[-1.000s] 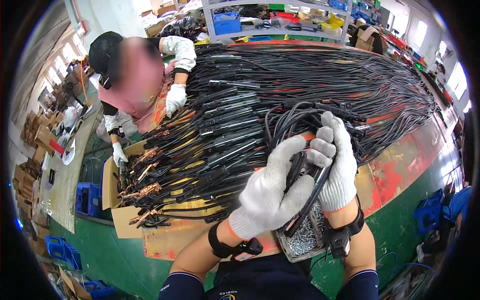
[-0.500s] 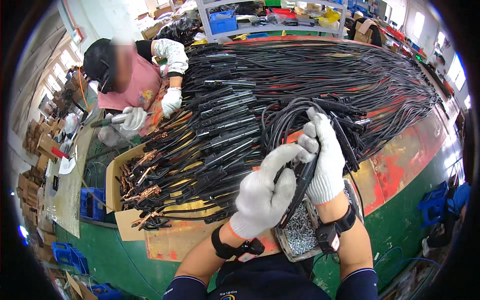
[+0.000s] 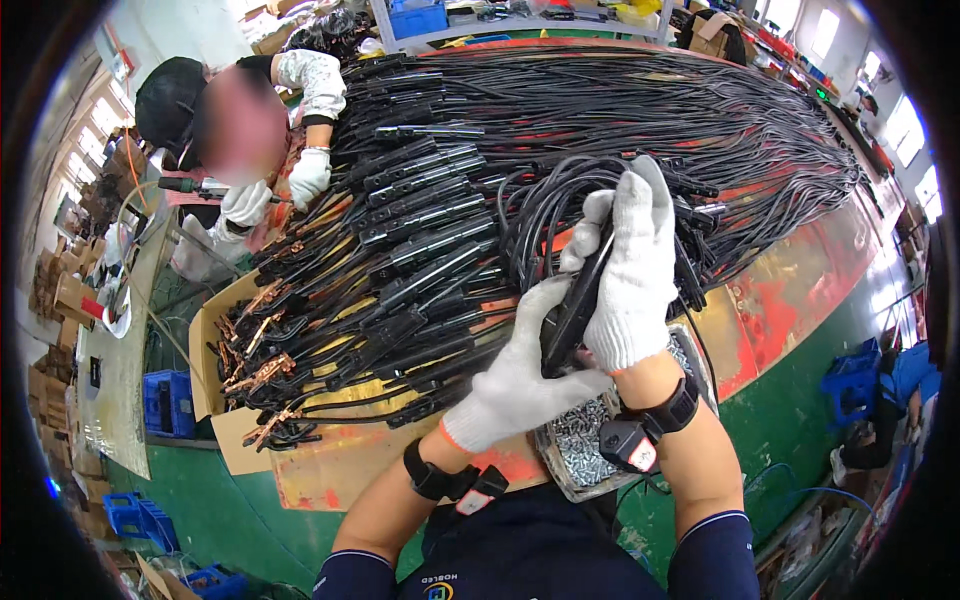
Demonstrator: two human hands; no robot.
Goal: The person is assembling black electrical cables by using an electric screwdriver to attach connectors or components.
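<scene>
My right hand (image 3: 632,270), in a white knitted glove, wraps a slim black handle (image 3: 572,318) that slants down toward me. My left hand (image 3: 515,375), gloved the same way, is at the handle's lower end. Its thumb and forefinger are spread apart around that end; whether they touch it I cannot tell. A coil of black cable (image 3: 540,215) lies just beyond my hands. Under my wrists stands a tray of screws (image 3: 582,445), partly covered by my right forearm.
Rows of black handles (image 3: 425,230) with long black cables (image 3: 640,110) cover the table (image 3: 790,310). Copper-coloured clamp ends (image 3: 262,375) lie over a cardboard box (image 3: 205,350) at the left. Across the table, a co-worker's gloved hands (image 3: 310,178) work with a power screwdriver (image 3: 195,186).
My left thumb and fingers have spread from a closed grip and moved down to the handle's lower end. My right fingers have straightened somewhat along the handle. The co-worker's tool has shifted.
</scene>
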